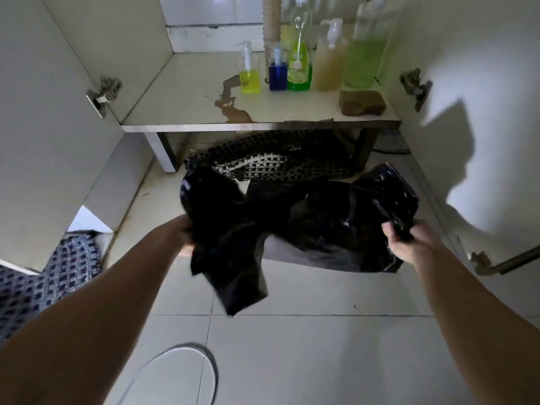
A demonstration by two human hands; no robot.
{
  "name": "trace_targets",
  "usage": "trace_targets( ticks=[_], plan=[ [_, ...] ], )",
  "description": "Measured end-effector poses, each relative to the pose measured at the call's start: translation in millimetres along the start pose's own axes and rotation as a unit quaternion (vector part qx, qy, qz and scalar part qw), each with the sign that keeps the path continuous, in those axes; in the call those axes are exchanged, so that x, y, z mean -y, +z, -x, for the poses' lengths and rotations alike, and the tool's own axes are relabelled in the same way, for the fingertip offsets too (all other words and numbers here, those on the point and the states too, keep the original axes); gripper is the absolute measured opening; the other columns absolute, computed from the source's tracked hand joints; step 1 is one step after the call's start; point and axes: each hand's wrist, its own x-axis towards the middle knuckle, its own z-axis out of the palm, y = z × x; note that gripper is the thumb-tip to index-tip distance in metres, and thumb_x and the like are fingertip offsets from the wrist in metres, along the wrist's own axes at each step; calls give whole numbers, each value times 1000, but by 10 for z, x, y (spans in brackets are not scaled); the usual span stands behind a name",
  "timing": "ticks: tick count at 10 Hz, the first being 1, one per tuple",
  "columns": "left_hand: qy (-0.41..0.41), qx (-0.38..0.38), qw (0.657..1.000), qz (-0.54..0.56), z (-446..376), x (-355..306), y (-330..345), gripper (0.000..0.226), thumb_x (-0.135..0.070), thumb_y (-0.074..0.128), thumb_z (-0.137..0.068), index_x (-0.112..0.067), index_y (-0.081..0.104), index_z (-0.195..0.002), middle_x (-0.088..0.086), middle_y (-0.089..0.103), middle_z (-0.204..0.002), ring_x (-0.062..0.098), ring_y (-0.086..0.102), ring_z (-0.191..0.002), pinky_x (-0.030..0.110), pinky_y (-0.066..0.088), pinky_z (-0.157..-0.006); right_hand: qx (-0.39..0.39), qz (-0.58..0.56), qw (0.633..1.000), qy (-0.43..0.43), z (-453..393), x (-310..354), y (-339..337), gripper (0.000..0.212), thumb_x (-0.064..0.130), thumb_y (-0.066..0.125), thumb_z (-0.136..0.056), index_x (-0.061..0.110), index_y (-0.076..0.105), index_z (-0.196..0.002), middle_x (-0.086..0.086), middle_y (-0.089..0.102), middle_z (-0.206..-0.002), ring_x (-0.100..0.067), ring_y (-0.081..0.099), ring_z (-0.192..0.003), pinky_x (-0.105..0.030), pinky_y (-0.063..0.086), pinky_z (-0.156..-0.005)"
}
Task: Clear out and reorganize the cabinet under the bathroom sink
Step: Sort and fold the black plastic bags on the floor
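Floor: pale tiles [306, 346] lie under you, with a white rounded rim [187, 363] at the bottom edge of view.
Left hand: your left hand [185, 235] grips one edge of the black plastic bag [292, 223], fingers curled into the folds and mostly hidden by them.
Right hand: your right hand [406, 241] pinches the opposite edge of the bag, thumb and fingers closed on the plastic.
Bag: it hangs stretched between your two hands above the floor, one loose flap drooping below your left hand.
Mats: a dark woven mat [271, 159] lies on the floor behind the bag, partly beneath the cabinet; a blue checked mat [46, 276] lies far left.
Cabinet: both doors stand open; its stained shelf [190, 92] sits just above the floor.
Shelf contents: a yellow pump bottle [249, 73], blue bottle [277, 71], green dish-soap bottle [298, 59], tan pump bottle [329, 59] and tall green bottle [365, 54] stand in a row toward the right, with a brown sponge [362, 102] in front.
Back: a ribbed drain hose [271, 21] comes down behind the bottles.
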Motion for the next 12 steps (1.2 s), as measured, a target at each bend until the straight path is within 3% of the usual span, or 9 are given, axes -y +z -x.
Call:
trace_targets(
  ticks=[1,2,3,4,5,8,10,11,12],
  plan=[
    [-227,-64,972,9,-334,62,-16,12,-9,42,-96,0,47,-90,14,60,-55,19,61,-39,27,56,-42,-32,-113,993,19,-125,-35,169,31,31,46,-97,12,59,-117,-10,52,-136,-28,55,-117,-40,50,-95],
    [-195,-101,975,27,-572,99,34,26,-13,34,-99,11,40,-103,32,63,-75,33,67,-59,34,57,-44,-41,-37,998,22,-133,-85,315,49,44,41,-98,10,42,-134,-18,49,-131,-29,52,-121,-42,40,-106],
    [-88,-147,976,-133,-695,279,-33,15,-1,43,-90,0,51,-103,21,63,-89,24,58,-63,27,54,-51,-77,205,974,-58,-203,-142,197,39,31,56,-94,6,53,-124,-11,59,-108,-23,58,-105,-36,49,-91],
    [-52,-137,938,-313,-842,501,-242,53,-9,65,-82,-15,50,-132,12,60,-104,20,52,-76,32,42,-65,-146,468,860,-143,-268,-203,-38,54,30,73,-81,0,55,-123,-16,63,-112,-34,60,-110,-36,47,-86],
    [-157,-56,914,-371,-791,656,-255,73,-38,76,-76,-19,42,-138,5,49,-131,28,49,-120,46,42,-87,-149,545,820,-85,-301,-290,-226,73,38,80,-71,0,51,-125,-20,62,-118,-36,62,-103,-39,50,-85],
    [-184,-50,882,-431,-579,810,-78,45,-23,68,-88,0,52,-123,14,61,-107,25,59,-83,34,48,-65,-138,560,817,17,-165,-400,-281,62,26,68,-86,-7,45,-132,-24,55,-128,-39,54,-114,-41,45,-93],
    [-315,-4,751,-580,-130,804,-290,50,-33,70,-85,-9,46,-122,17,46,-119,33,53,-100,41,56,-71,-119,626,765,94,176,-302,-537,31,15,68,-85,-3,56,-107,-10,54,-75,-20,49,-61,-21,34,-40],
    [-192,-24,661,-725,-45,932,-291,72,-42,74,-75,-7,42,-129,15,53,-120,32,56,-110,44,50,-89,-130,630,758,108,300,-308,-596,43,24,74,-80,0,56,-111,-11,56,-89,-22,51,-74,-24,33,-46],
    [64,-28,640,-765,63,1023,-70,63,-37,67,-82,-16,35,-133,10,44,-132,28,46,-122,43,39,-100,-115,630,757,128,380,-262,-548,44,22,75,-78,-2,55,-108,-9,53,-88,-19,47,-71,-26,31,-50]
  ],
)
